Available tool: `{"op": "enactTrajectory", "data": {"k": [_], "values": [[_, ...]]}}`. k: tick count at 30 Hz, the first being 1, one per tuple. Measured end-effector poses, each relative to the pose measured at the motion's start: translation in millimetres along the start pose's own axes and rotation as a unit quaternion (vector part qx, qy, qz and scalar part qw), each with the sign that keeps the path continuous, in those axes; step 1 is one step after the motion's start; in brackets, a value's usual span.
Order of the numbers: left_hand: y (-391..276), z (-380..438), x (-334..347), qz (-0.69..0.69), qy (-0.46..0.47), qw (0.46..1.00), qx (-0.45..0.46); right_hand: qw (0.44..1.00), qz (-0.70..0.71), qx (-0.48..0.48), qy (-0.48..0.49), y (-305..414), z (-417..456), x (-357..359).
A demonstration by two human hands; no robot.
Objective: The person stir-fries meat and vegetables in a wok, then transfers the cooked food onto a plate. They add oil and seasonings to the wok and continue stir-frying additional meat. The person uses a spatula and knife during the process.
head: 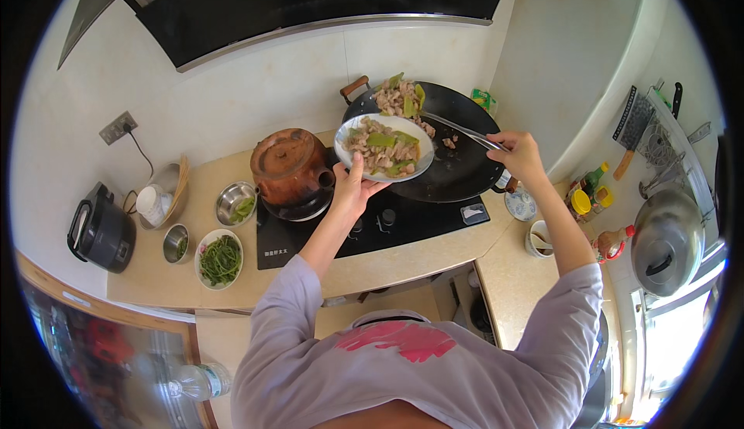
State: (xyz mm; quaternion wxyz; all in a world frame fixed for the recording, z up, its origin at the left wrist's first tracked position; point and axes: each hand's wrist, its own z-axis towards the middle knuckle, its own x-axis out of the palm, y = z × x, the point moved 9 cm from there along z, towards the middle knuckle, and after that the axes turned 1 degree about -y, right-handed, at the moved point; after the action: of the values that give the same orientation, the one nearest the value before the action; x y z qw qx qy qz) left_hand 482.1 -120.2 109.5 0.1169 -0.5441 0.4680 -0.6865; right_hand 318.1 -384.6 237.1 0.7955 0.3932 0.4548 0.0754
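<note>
My left hand point(353, 192) grips the near rim of a white bowl point(429, 153), thumb on top and fingers beneath. Sliced meat with green vegetable pieces point(379, 143) fills the bowl, which is held over the left part of a black wok point(471, 167). My right hand point(517, 153) holds a metal spatula point(465, 129) by its handle, reaching in from the right. More meat and green slices point(400, 96) are heaped on the spatula's head, just beyond the bowl. A few meat scraps point(450, 142) lie in the wok.
Left of the wok, a brown clay pot point(290, 167) stands on the black cooktop point(372, 225). A bowl of cooked greens point(219, 259), steel bowls point(236, 203) and a rice cooker point(102, 228) occupy the left counter. At right are a cup point(539, 240) and several seasoning bottles point(590, 196). The range hood point(325, 4) overhangs the back.
</note>
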Motion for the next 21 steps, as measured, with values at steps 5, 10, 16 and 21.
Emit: {"op": "enactTrajectory", "data": {"k": [5,10,16,21], "values": [[12.7,16.4,17.6,-0.023,0.014,1.0,0.011,0.998,-0.061,0.006,0.025,26.7,-42.0,-21.8],[20.0,21.1,21.4,-0.022,0.03,0.999,0.015,0.961,-0.237,-0.127,-0.067,61.2,-64.6,-40.3],[21.4,24.9,20.0,-0.045,0.045,0.997,0.033,0.889,-0.331,-0.273,-0.16,79.9,-74.1,-49.4],[25.1,26.8,14.0,-0.077,0.042,0.996,0.011,0.821,-0.386,-0.364,-0.208,89.1,-89.5,-41.7]]}}
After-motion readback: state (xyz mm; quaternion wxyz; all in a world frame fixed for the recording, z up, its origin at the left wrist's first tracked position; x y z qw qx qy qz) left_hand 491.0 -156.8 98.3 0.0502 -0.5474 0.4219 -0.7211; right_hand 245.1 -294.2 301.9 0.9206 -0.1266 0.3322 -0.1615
